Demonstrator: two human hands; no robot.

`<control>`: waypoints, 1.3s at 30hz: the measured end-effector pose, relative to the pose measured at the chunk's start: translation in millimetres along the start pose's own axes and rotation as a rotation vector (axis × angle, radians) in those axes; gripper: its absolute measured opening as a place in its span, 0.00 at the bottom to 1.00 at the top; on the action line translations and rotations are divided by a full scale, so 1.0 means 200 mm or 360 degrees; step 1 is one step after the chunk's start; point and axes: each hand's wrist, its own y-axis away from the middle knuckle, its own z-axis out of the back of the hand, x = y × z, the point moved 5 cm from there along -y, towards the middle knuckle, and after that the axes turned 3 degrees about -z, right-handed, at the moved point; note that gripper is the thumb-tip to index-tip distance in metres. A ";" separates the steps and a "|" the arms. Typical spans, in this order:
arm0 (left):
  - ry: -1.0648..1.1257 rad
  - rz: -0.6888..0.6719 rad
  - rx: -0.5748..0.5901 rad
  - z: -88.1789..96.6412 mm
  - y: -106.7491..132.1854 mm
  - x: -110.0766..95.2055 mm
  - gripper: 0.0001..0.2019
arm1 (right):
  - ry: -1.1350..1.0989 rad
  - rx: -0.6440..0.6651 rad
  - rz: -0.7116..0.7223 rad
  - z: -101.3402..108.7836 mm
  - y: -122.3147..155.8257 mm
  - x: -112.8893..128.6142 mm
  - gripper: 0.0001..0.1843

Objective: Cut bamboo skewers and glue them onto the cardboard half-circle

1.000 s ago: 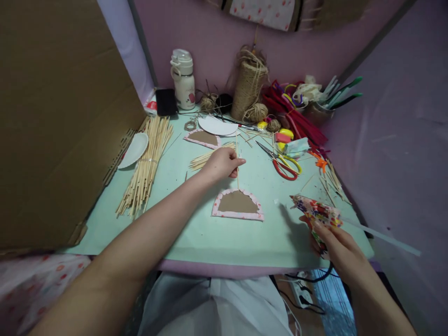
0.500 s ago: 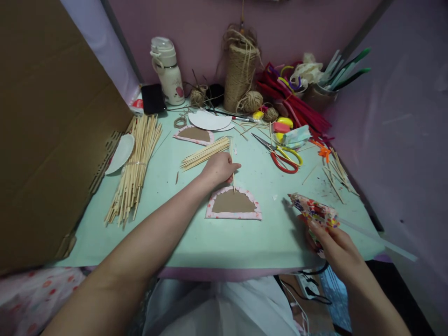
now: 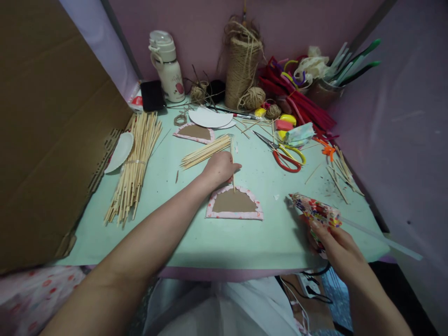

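Observation:
My left hand point(image 3: 220, 168) is closed on a thin wooden stick point(image 3: 234, 182), whose lower end meets the top edge of a half-round cardboard piece point(image 3: 235, 201) bordered with pink patterned fabric. Just behind that hand lies a small stack of wooden sticks point(image 3: 206, 151). At the right, my right hand point(image 3: 327, 235) grips a glue gun point(image 3: 315, 208) covered in a colourful pattern. Its nozzle points left over the table, and a long clear glue stick point(image 3: 388, 240) extends from its back. A second fabric-edged half-round piece point(image 3: 193, 133) lies farther back, partly under white paper half-rounds point(image 3: 211, 118).
A large bundle of sticks point(image 3: 135, 163) lies at the left beside a cardboard wall point(image 3: 52, 140). Scissors point(image 3: 285, 156) lie right of centre. Along the back stand a white bottle point(image 3: 170, 70), a twine spool point(image 3: 241, 72) and red pipe cleaners point(image 3: 297, 95). Loose sticks point(image 3: 345, 172) lie far right.
The view has shifted slightly. Both hands keep nearly the same positions, the left on the stick against the cardboard piece and the right on the glue gun.

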 end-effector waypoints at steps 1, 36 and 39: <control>-0.0023 0.0001 0.0005 0.00 0.00 0.00 0.15 | -0.0002 -0.0005 0.0004 0.00 0.00 0.00 0.30; -0.0249 -0.0079 0.0289 0.08 0.01 0.05 0.20 | -0.0113 -0.0052 0.0077 -0.01 -0.03 -0.01 0.30; -0.0299 -0.0057 0.0399 0.05 0.03 0.04 0.20 | -0.0149 -0.0066 0.0060 -0.01 -0.03 0.00 0.29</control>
